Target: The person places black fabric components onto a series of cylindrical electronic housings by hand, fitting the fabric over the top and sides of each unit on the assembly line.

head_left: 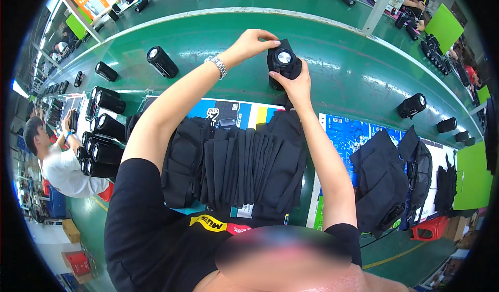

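Over the green belt (338, 79), you hold up a single black cylinder (284, 58), its silver round end turned toward you and dark fabric seemingly bunched around its sides — your left hand (260, 43) pinching at a dark flap (284, 45) by its top, your right hand (294, 84) closed around its lower part, thumb across the near side. The work on this piece looks partway along, by judgement: the silver end is bare and the fabric appears not yet drawn fully over it. Much seems left beyond it, with a row of folded black cloth pieces (236, 162) lying in front of you, a further dark cloth heap (382, 177) to your right and a cluster of black cylinders (106, 154) at your left, none visibly covered. Hard to make out is where casing stops and fabric begins, black against black; the fingertips of your right hand are partly out of sight behind the piece, and the tight hold of your left is judged from its outer side only. Your left arm (161, 105) may screen part of the cluster, while cylinders far down the belt are too small to read
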The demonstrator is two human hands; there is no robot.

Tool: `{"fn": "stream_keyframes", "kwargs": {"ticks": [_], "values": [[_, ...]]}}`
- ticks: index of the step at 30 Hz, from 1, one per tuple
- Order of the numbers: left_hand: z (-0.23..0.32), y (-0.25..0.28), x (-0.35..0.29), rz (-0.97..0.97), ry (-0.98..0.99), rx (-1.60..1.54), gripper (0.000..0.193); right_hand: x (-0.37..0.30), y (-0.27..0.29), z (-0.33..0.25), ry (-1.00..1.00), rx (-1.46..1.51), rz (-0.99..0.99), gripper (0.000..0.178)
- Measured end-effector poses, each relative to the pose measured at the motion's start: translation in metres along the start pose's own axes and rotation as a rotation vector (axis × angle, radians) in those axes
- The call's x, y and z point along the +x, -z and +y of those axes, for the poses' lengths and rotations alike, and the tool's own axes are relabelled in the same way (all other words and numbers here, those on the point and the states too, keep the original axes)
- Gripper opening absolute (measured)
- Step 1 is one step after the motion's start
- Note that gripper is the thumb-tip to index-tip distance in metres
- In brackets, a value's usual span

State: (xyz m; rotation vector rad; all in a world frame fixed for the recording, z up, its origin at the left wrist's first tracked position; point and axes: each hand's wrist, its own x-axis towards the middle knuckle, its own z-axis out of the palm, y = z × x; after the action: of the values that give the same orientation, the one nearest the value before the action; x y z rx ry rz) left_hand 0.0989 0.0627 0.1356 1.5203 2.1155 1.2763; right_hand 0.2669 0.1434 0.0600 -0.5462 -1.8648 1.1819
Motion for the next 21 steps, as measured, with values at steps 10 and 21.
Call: {"fn": "stream_keyframes", "kwargs": {"ticks": [10, 21], "values": [[0.047, -0.017, 0.016, 0.068, -0.607, 0.589, 0.023, 0.009, 0.025, -0.004, -0.088, 0.104, 0.018, 0.053], [0.050, -0.034, -0.001, 0.091, -0.496, 0.325, 0.021, 0.019, 0.062, 0.008, -0.070, 0.105, -0.221, 0.061]]}}
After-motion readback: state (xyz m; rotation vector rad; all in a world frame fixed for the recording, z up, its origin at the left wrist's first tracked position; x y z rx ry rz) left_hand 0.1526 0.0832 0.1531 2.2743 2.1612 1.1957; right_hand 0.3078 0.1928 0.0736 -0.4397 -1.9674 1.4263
